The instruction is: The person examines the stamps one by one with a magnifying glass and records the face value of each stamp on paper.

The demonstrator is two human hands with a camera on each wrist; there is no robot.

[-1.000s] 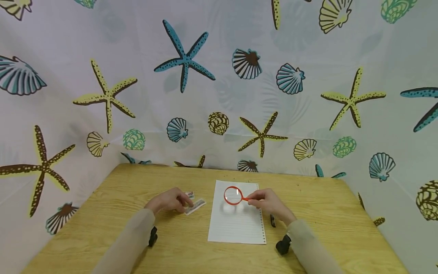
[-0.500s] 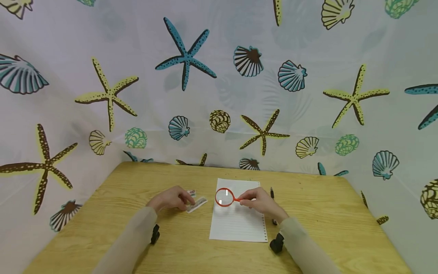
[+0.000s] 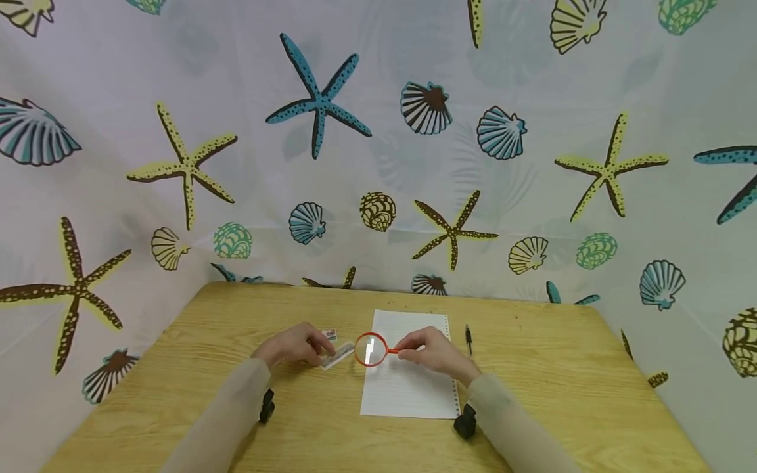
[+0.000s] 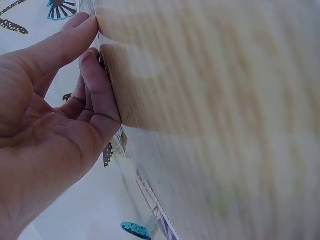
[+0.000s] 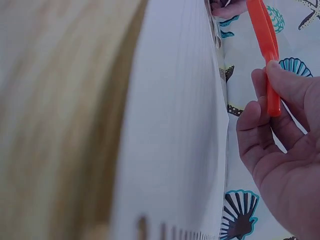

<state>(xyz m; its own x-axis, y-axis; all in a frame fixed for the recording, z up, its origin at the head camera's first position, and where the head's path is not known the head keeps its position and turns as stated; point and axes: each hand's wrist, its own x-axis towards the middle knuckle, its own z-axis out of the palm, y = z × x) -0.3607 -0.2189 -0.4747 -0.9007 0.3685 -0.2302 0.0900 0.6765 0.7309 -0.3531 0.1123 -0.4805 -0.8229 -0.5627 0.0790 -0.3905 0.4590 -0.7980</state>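
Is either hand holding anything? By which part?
Right hand: the red magnifying glass, pinched by its handle. Left hand: at the printed strip; whether gripped cannot be told.

orange-red magnifying glass, white lined paper

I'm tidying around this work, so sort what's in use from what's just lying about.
Seemingly in use:
magnifying glass, held by the right hand
printed strip, touched by the left hand

Apparently just lying about:
lined sheet
pen
small printed piece near the strip

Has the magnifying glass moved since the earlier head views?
Yes, the magnifying glass has moved left: its lens, earlier over the lined paper, now overlaps that paper's left edge.
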